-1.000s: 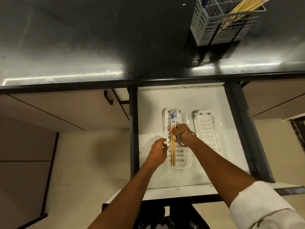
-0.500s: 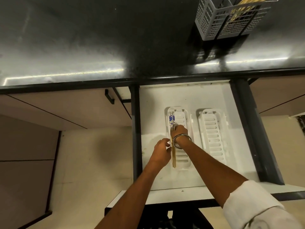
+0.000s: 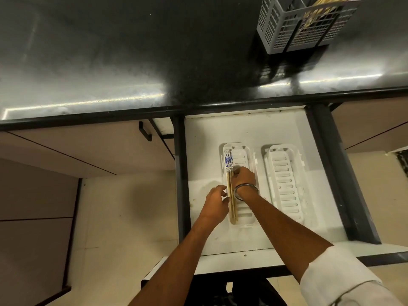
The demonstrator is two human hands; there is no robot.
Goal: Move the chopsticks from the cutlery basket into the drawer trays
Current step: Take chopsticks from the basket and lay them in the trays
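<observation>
Open drawer below a dark worktop, two white trays inside.
At centre, both hands' fingers pinch chopsticks lying in the left tray: left hand, right hand. More stand in the basket, upper right.

No legible text, label, brand, number or sign anywhere in view; the chopsticks in the left tray carry a blue-and-white printed pattern at their far ends, too small to tell whether it contains characters. The cutlery basket and the drawer show no markings.
</observation>
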